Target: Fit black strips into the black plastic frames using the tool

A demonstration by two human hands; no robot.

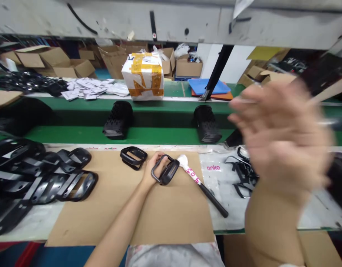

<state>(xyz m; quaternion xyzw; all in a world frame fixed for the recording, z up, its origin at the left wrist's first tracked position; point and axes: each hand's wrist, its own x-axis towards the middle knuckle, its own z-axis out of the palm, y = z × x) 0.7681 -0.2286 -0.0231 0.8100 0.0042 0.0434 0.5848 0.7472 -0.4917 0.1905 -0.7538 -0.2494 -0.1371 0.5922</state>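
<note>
A black frame part is gripped in the left hand at centre frame, fingers curled round its near edge, pressed onto the brown cardboard sheet. A mallet, w/ white wrapped head and black handle, is laid just beside the part, head touching it, handle angled toward lower right. The right hand is raised at right of frame, blurred, fingers spread wide, nothing held. A second black frame is seen just left of the held one, apart from it. A pile of black frames is stacked at left edge. Black straps lie on a clear bag at centre-right. Behind, on the green belt, two black perforated pieces are set well apart. A taped white box is at upper centre.
</note>
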